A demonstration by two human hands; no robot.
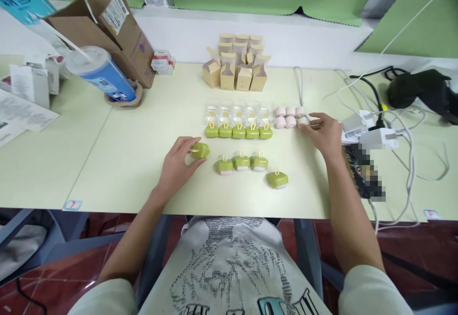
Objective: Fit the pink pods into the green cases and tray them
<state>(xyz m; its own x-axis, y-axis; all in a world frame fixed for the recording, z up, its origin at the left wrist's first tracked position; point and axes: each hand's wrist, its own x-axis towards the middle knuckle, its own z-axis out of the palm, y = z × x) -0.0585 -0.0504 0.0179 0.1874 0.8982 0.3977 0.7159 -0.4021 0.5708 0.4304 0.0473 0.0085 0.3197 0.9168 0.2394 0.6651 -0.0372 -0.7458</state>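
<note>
My left hand [178, 163] pinches a small green piece with a yellow loop [201, 151] between thumb and fingers, tilted on its side. My right hand [325, 134] has its thumb and fingertips closed round a pale round piece [303, 120]. It sits at the end of two short rows of pale pink pieces [280, 122]. A row of green looped caps [239, 132] stands in front of several clear cups [238, 110]. Nearer me are three green caps with white undersides [242, 162], and another one [278, 180] lies apart to the right.
Open small cardboard boxes [244, 77] stand at the back. To the left are a blue cup with a straw [107, 78], a brown carton [134, 43] and papers [17, 114]. White chargers and cables [377, 138] and a dark patterned object [361, 169] lie right.
</note>
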